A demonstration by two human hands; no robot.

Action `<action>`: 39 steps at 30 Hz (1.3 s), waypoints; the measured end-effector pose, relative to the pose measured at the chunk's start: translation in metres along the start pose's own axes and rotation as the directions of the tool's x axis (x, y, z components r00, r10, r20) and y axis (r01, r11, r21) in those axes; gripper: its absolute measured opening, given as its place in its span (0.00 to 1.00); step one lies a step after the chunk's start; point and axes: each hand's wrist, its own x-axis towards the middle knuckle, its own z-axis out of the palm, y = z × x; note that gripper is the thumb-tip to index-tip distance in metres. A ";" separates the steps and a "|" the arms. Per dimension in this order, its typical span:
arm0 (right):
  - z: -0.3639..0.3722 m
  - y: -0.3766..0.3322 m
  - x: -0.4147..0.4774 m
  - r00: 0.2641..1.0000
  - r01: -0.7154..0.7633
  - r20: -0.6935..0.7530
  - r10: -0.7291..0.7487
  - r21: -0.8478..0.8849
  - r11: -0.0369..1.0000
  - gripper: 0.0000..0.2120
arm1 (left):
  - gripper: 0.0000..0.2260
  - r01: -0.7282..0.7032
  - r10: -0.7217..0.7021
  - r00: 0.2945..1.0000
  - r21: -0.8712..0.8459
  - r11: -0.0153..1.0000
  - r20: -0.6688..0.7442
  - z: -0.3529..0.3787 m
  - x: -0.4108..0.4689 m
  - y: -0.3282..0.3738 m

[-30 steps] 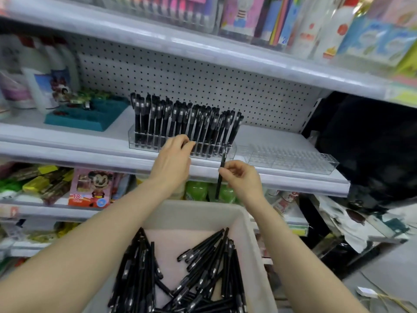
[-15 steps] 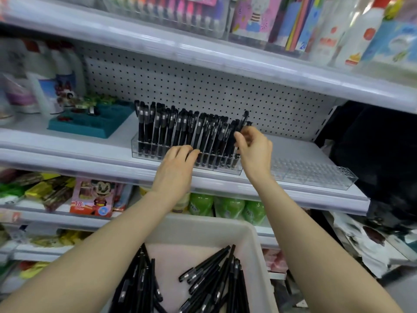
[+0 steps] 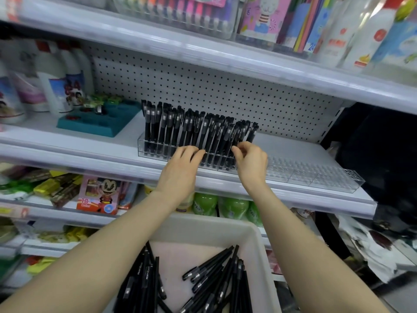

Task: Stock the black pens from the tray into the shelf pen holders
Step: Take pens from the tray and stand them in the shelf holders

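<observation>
Where pens (image 3: 198,132) end, clear holder (image 3: 316,177) runs rightward

The head camera looks forward and down, close on shelf (image 3: 293,148) and tray (image 3: 204,227).

White shop shelving (image 3: 67,154) with a perforated back panel (image 3: 225,93), dark gap (image 3: 383,154) at right.

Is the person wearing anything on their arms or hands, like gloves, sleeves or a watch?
No. The left hand and right hand are ungloved, and both forearms are bare as far as the picture shows: no sleeves, watch, bracelet or rings visible.
</observation>
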 end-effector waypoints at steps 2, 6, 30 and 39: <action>0.000 -0.001 -0.004 1.000 -0.011 0.011 0.011 0.013 1.000 0.10 | 0.33 -0.010 0.011 1.000 -0.021 1.000 0.024 -0.004 -0.001 -0.001; -0.001 0.001 -0.017 1.000 -0.012 -0.016 0.013 0.065 0.998 0.11 | 0.31 -0.047 0.052 0.997 -0.096 0.994 0.049 -0.014 -0.010 -0.005; 0.066 0.054 -0.190 0.727 0.051 0.680 0.095 -0.192 0.980 0.07 | 0.10 0.205 -0.196 0.745 0.061 0.977 0.637 0.030 -0.153 -0.011; 0.058 0.047 -0.185 0.691 -0.239 0.718 0.087 0.113 0.964 0.13 | 0.05 0.622 -0.409 0.781 -0.532 0.574 0.472 0.027 -0.135 -0.017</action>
